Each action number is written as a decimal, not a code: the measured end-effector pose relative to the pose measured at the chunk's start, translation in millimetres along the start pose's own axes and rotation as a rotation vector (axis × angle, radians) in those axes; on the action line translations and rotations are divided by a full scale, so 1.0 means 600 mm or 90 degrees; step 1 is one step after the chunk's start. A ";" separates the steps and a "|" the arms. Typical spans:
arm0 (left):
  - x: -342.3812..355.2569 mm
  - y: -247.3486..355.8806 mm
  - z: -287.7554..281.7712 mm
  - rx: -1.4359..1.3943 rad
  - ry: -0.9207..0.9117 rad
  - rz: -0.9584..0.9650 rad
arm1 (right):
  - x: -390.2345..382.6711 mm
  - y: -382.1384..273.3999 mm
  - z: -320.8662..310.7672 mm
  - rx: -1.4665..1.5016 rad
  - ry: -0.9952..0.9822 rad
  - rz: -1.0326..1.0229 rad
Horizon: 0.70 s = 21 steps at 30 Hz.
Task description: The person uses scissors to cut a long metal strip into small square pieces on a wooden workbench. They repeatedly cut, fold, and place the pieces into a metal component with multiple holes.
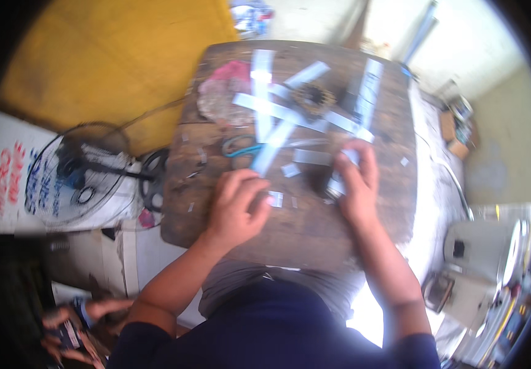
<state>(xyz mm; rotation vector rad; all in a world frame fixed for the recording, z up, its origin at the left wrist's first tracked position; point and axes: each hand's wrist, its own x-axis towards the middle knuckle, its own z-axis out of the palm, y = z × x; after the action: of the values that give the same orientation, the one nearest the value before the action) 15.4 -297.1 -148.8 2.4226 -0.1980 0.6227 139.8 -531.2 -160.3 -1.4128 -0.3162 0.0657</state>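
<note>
My left hand (239,206) is curled over the near left of the wooden table, with a small white piece (276,199) at its thumb and fingertips. Just beyond the fingers, a pale strip (271,149) lies slanted. My right hand (359,178) is closed around a small, dark-edged block-like object (335,184) with a whitish face; blur hides its exact kind. Between the hands lie a short white strip (312,157) and a small white scrap (290,170). Scissors with teal handles (241,147) rest beyond my left hand, partly under the slanted strip.
Across the far half of the wooden table (278,237), several white strips overlap near a brownish ring-shaped object (313,98) and a pink-and-clear plastic bag (224,95). A black fan (87,172) stands at the left. Another person's hands (69,335) show at lower left.
</note>
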 end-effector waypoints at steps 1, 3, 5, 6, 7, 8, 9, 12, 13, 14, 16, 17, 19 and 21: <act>-0.001 0.002 0.003 -0.004 0.012 -0.003 | 0.001 0.002 0.000 0.031 -0.009 0.017; -0.003 0.003 0.006 -0.019 0.022 -0.002 | 0.001 0.000 -0.001 0.107 -0.023 0.044; -0.004 0.003 0.003 -0.030 0.034 -0.006 | -0.001 -0.008 -0.001 0.136 -0.034 0.052; -0.004 0.004 -0.002 -0.034 0.042 -0.003 | -0.003 -0.013 -0.001 0.138 -0.042 0.056; -0.002 0.005 -0.008 -0.037 0.042 -0.001 | -0.004 -0.019 -0.001 0.134 -0.042 0.070; 0.001 0.007 -0.015 -0.045 0.053 0.000 | -0.009 -0.024 0.000 0.121 -0.049 0.066; 0.005 0.010 -0.023 -0.055 0.057 0.003 | -0.013 -0.031 -0.002 0.101 -0.047 0.069; 0.025 0.030 -0.035 -0.156 0.022 -0.043 | -0.026 -0.043 -0.003 0.083 -0.041 0.077; 0.034 0.039 -0.032 -0.222 -0.013 -0.083 | -0.028 -0.045 -0.002 0.088 -0.046 0.063; 0.042 0.048 -0.028 -0.293 -0.037 -0.111 | -0.028 -0.046 -0.001 0.093 -0.029 0.080; 0.065 0.064 -0.001 -0.405 -0.108 -0.202 | -0.026 -0.046 -0.001 0.111 -0.010 0.091; 0.072 0.067 0.004 -0.457 -0.150 -0.252 | -0.024 -0.046 -0.001 0.120 -0.007 0.090; 0.085 0.064 0.013 -0.420 -0.123 -0.214 | -0.017 -0.048 -0.005 0.131 0.007 0.095; 0.093 0.049 0.008 -0.356 -0.107 -0.180 | -0.012 -0.054 -0.010 0.121 0.007 0.062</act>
<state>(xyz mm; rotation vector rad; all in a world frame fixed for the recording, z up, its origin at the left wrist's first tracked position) 58.0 -322.7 -109.5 1.9088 -0.0795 0.1973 129.6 -544.1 -130.6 -1.2394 -0.2259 0.1626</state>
